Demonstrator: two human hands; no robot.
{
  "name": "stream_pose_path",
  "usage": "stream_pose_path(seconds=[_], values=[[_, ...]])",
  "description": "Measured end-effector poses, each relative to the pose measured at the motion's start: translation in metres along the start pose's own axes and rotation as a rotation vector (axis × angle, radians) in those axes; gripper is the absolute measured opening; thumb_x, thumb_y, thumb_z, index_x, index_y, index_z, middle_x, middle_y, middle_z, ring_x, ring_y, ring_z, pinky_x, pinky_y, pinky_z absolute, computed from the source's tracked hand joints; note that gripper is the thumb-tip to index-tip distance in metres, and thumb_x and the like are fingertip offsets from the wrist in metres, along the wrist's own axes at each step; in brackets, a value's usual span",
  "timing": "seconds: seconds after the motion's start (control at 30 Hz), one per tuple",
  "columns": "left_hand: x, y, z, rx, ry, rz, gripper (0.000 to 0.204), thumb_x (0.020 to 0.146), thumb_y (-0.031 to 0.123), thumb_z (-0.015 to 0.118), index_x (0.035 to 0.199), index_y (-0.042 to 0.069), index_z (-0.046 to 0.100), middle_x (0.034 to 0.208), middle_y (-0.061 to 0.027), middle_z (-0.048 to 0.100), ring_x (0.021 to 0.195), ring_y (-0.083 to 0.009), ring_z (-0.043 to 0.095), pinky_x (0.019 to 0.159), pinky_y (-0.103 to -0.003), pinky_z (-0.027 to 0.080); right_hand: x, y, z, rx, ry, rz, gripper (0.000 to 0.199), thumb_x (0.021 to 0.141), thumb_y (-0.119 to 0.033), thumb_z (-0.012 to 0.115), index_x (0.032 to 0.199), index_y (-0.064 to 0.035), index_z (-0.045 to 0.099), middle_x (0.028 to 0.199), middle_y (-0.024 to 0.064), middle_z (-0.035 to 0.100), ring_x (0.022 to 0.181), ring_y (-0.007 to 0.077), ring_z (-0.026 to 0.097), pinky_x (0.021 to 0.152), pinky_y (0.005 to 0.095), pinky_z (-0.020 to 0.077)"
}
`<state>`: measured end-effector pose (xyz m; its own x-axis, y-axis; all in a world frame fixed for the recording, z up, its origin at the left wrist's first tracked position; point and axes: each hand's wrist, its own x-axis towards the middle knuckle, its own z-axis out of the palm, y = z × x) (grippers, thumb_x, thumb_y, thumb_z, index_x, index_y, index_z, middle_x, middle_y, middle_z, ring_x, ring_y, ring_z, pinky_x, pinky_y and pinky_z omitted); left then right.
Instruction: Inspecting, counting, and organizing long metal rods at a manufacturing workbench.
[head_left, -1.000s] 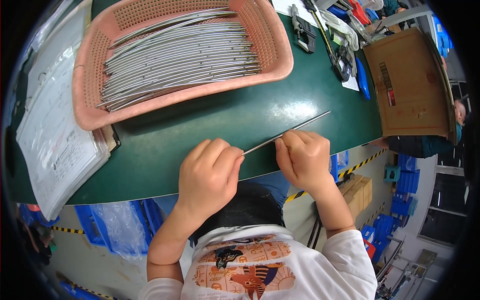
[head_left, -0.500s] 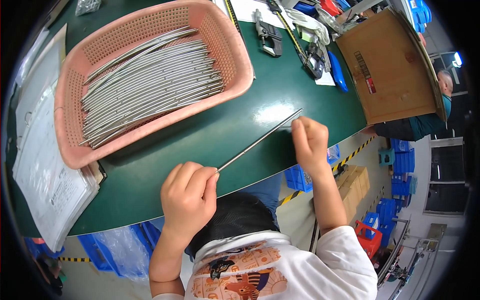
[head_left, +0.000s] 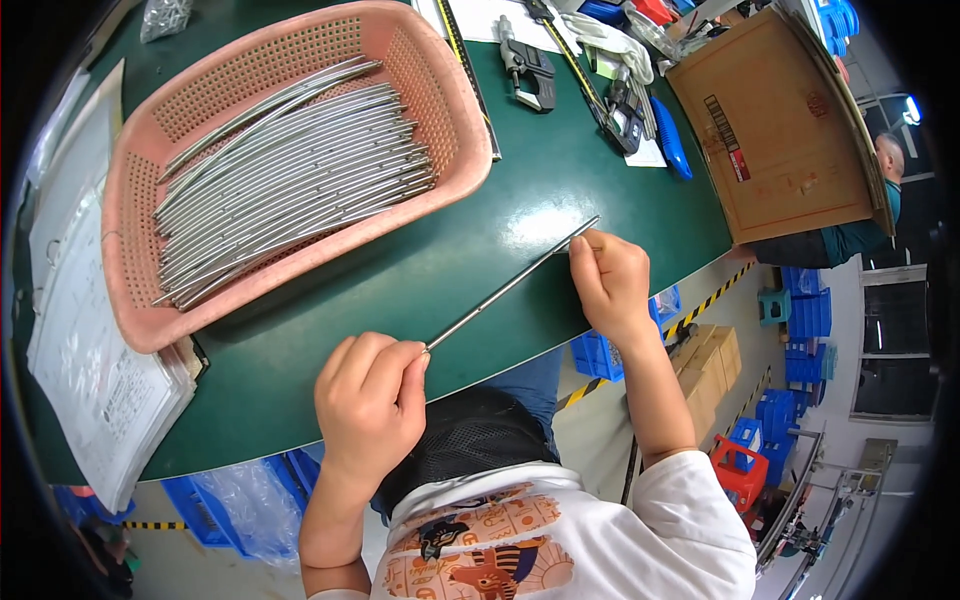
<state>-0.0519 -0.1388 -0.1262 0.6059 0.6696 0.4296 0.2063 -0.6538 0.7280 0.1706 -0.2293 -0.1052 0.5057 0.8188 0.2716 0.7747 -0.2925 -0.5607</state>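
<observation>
A slim metal rod (head_left: 490, 298) slants up to the right over the green table. My left hand (head_left: 370, 405) is closed round its near end, thumb against the fingers. Close to the rod's far end, my right hand (head_left: 615, 280) pinches a thin metal pin (head_left: 563, 250) between thumb and forefinger. The pin's tip meets the rod's side; whether it enters a hole is too small to tell. To the left stands a pink plastic basket (head_left: 478, 175), holding many similar metal rods (head_left: 290, 185) laid side by side.
Papers in a binder (head_left: 100, 380) lie at the table's left. Toward the back are a micrometer (head_left: 528, 65), a caliper (head_left: 612, 122) and a blue-handled tool (head_left: 671, 140). A cardboard box (head_left: 790, 130) stands at the right, a person (head_left: 860, 235) beyond it.
My right hand has shifted slightly left, bringing the pin against the rod. My left hand and the rod have moved a little left and nearer.
</observation>
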Motion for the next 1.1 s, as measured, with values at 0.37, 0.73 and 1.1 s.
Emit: stream_pose_path(seconds=[0.37,0.73,1.1], values=[[0.006,0.001,0.000,0.029,0.009,0.037,0.010,0.065,-0.002,0.064,0.072,0.003,0.058,0.067,-0.0066,0.054,0.057,-0.0232,0.051,0.050,-0.032,0.041,0.004,-0.006,-0.001,-0.204,0.009,-0.067,0.023,0.079,-0.013,0.053,0.058,-0.0039,0.047,0.053,0.0131,0.048,0.050,0.0330,0.049,0.046,0.0392,0.0382],[0.012,0.017,-0.066,0.342,0.352,0.239,0.012,0.065,-0.002,0.067,0.074,0.002,0.061,0.066,-0.0070,0.055,0.058,-0.0226,0.053,0.051,-0.029,0.042,-0.022,0.017,0.012,0.555,0.501,0.130,0.037,0.089,-0.016,0.042,0.056,-0.0013,0.045,0.050,0.0028,0.043,0.047,0.0073,0.040,0.042,0.0235,0.0298],[0.093,-0.072,-0.146,0.559,0.348,0.045,0.005,0.068,-0.001,0.062,0.071,0.000,0.059,0.069,-0.0112,0.055,0.064,-0.0261,0.054,0.057,-0.033,0.044,-0.024,0.018,0.017,0.422,0.430,-0.027,0.026,0.083,-0.008,0.047,0.058,-0.0012,0.048,0.052,0.0091,0.046,0.045,0.0200,0.045,0.044,0.0299,0.0333]])
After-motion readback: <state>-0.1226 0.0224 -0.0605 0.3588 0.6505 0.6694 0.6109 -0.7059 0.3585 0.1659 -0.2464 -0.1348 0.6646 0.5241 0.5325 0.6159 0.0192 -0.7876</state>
